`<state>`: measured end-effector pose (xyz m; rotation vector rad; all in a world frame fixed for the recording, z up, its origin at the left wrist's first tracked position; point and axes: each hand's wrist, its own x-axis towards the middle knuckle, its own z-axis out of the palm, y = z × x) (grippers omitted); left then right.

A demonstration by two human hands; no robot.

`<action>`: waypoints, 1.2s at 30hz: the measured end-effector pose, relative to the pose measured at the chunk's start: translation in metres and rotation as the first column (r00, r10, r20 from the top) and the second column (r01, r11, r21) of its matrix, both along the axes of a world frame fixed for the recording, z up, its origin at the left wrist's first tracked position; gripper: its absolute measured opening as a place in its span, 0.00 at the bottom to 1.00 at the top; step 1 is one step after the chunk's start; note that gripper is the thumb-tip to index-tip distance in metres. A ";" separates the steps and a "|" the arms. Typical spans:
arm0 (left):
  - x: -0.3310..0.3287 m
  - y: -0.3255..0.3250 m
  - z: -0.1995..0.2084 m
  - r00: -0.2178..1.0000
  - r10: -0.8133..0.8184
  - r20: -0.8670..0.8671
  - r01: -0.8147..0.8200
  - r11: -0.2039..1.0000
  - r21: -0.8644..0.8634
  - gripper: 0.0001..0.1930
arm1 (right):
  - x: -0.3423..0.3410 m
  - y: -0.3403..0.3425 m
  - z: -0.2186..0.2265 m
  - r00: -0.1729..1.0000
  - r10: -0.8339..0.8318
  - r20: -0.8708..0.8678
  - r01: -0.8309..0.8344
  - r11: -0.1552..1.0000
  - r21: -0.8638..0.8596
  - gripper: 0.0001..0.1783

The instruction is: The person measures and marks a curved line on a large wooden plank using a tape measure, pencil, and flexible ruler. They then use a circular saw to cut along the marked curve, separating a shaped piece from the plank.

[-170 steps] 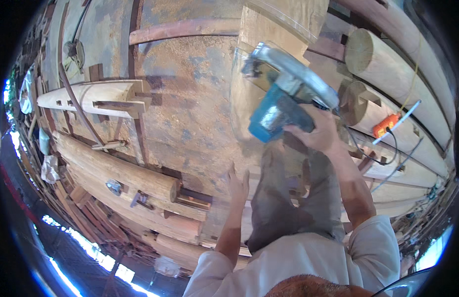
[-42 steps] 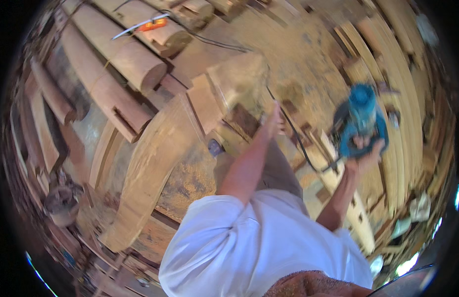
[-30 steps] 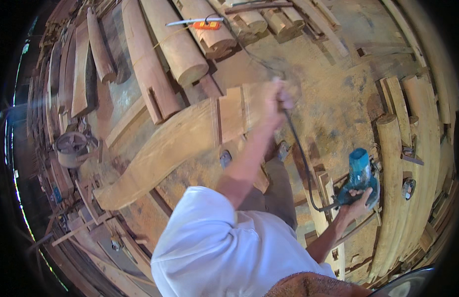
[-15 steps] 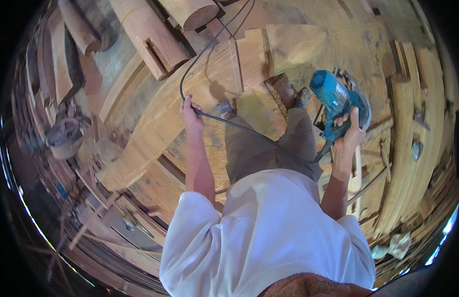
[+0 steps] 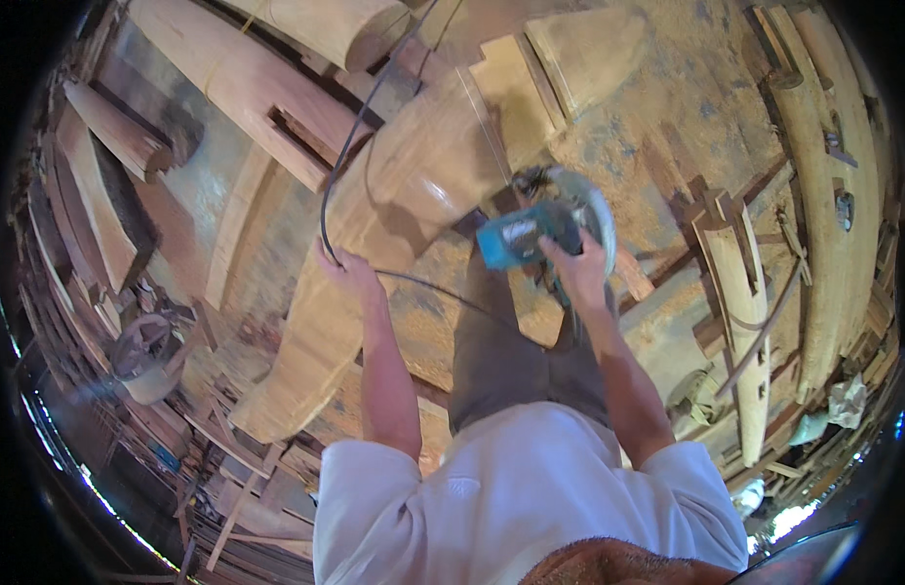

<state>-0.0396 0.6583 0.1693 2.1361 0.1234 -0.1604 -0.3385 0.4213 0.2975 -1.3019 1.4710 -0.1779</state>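
Observation:
My right hand (image 5: 581, 271) grips the handle of a teal circular saw (image 5: 516, 239), its round guard facing right. The saw hangs in front of my legs, beside the near edge of a long curved timber (image 5: 399, 200). Whether it touches the wood I cannot tell. My left hand (image 5: 351, 276) is closed around the black power cord (image 5: 435, 291), over the timber's left half. From there the cord runs up past the far edge and also back toward the saw. Notched steps and thin lines cross the timber's upper right part.
A rounded log with a slot (image 5: 267, 88) lies beyond the timber. Thick planks (image 5: 101, 200) lean at the left, near a wheel-shaped object (image 5: 145, 351). On the right are a notched post (image 5: 735, 302) and long poles (image 5: 813, 224). Sawdust covers the floor (image 5: 657, 127).
The saw has moved left in my right hand, from the right side to in front of my legs. My left hand, still on the cord, is slightly lower and further left. The view has shifted.

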 end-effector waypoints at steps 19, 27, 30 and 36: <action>0.040 -0.083 -0.151 0.656 -0.722 -0.220 0.733 0.539 0.416 0.47 | 0.020 0.139 -0.123 0.986 -0.157 0.056 0.160 0.986 -0.055 0.26; 0.096 -0.185 -0.192 0.694 -0.718 -0.054 0.559 0.490 0.668 0.41 | 0.051 0.162 -0.127 0.960 -0.281 0.011 0.282 0.959 -0.035 0.20; 0.130 -0.225 -0.196 0.728 -0.679 -0.094 0.591 0.552 0.589 0.30 | 0.056 0.161 -0.117 0.923 -0.375 0.092 0.377 0.926 -0.003 0.18; 0.219 -0.153 -0.146 0.888 -0.456 0.055 0.451 0.842 -0.296 0.23 | 0.056 0.184 -0.109 0.885 -0.444 0.141 0.426 0.894 0.141 0.17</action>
